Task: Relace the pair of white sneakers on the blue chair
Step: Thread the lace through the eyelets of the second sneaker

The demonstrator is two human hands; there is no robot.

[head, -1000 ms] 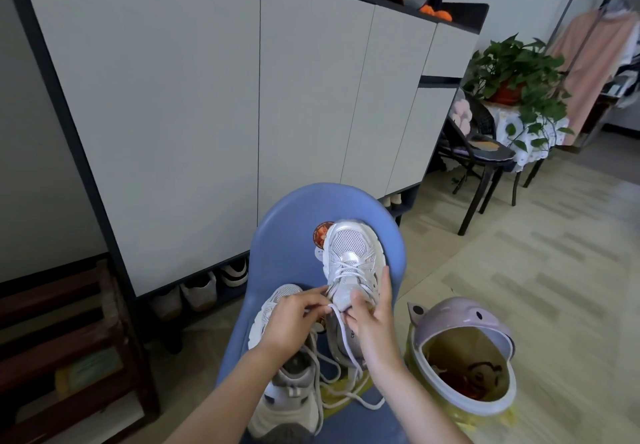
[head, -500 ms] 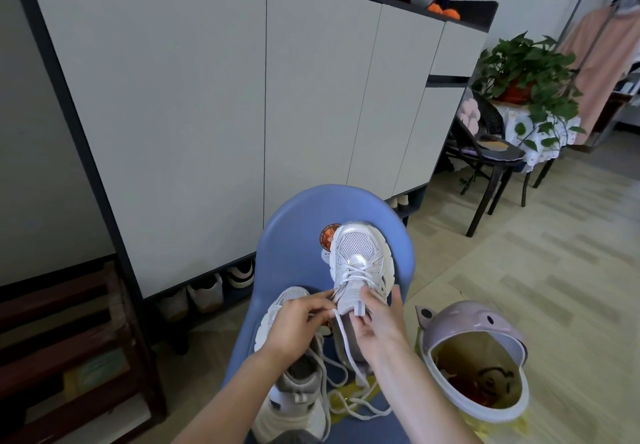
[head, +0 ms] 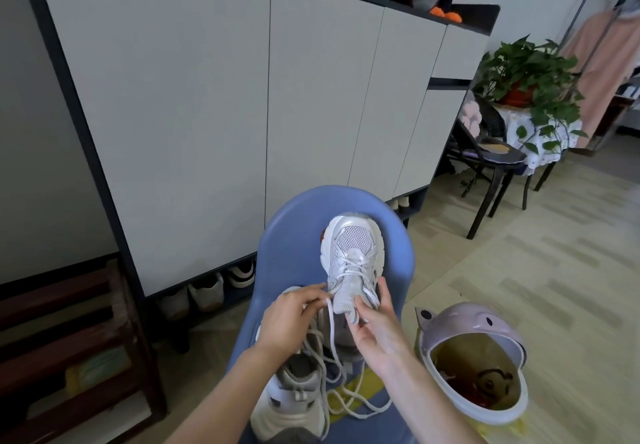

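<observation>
Two white sneakers lie on the blue chair (head: 284,235). The right sneaker (head: 353,253) points toe-up against the chair back, laced across its lower eyelets. My left hand (head: 289,319) pinches a white lace (head: 330,326) at the shoe's left side. My right hand (head: 375,326) pinches the shoe's tongue from below, with fingers along its right side. The left sneaker (head: 291,405) lies lower on the seat, partly under my left forearm, with loose laces trailing over the seat.
A pink-lidded bin (head: 474,367) stands open on the floor right of the chair. A tall white cabinet (head: 207,114) with shoes beneath stands behind. A dark wooden rack (head: 69,357) is at the left. A black chair (head: 491,163) and a potted plant (head: 530,76) are at the far right.
My left hand has drawn the lace out slightly to the left of the shoe. My right hand shifted a little lower on the tongue. The view moved closer.
</observation>
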